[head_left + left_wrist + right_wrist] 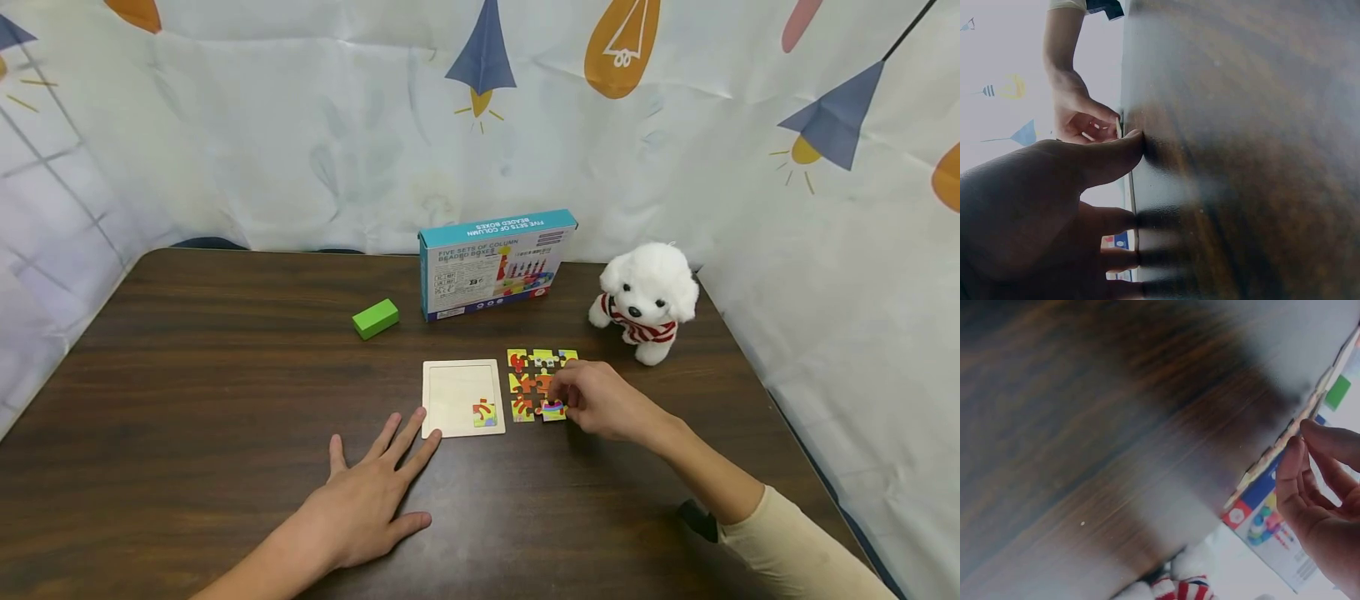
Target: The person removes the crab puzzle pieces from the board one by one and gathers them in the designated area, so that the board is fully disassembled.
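Note:
My right hand (603, 402) pinches a jigsaw puzzle piece (553, 411) with a rainbow pattern between thumb and fingers. The piece is tilted at the lower right of a group of colourful puzzle pieces (519, 384) on the table. Left of these lies a square wooden puzzle tray (450, 392), with one yellow-and-red piece (484, 413) in its lower right corner. My left hand (365, 497) is spread flat on the table, its fingertips at the tray's lower left corner. Seen from the right wrist, thumb and fingertips (1292, 450) meet close over the row of pieces.
A green block (376, 319) lies behind the tray to the left. Farther back stands a blue-and-white toy box (495, 271), and a white plush dog (648, 300) in a striped top sits at the right. A patterned cloth (300, 125) hangs behind the dark wooden table (187, 400).

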Motion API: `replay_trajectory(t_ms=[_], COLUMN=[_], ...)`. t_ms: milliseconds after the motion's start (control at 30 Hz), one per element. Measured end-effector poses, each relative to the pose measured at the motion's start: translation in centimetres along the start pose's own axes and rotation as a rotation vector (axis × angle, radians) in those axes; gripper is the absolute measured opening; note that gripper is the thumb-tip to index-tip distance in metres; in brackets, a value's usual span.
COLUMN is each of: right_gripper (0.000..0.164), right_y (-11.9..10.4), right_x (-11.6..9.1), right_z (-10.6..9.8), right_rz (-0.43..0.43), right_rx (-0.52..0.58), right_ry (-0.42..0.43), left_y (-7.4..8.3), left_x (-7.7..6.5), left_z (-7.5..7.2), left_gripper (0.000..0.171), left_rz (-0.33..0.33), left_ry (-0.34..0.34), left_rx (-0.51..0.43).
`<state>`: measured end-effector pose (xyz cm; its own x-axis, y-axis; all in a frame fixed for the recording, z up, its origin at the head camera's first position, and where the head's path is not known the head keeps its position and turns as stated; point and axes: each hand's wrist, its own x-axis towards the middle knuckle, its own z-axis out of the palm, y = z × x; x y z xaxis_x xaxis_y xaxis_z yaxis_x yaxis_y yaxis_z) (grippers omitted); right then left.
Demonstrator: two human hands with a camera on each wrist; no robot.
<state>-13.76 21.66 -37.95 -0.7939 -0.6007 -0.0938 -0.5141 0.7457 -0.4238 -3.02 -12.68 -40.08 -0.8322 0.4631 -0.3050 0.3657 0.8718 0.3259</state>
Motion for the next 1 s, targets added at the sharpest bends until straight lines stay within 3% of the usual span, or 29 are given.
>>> replay_trajectory(t_ms=[1000], right_gripper=[0.025], right_y=[0.37], right_x=[0.25], right_z=[0.55], right_rz=[0.012], right_rx=[0.021], right_ry=[0.004], left_y=[0.05], left_x=[0.00], left_z=[0.01], left_gripper=[0.091], left_rz=[0.000], left_ry=[0.005], left_rx=[0.008])
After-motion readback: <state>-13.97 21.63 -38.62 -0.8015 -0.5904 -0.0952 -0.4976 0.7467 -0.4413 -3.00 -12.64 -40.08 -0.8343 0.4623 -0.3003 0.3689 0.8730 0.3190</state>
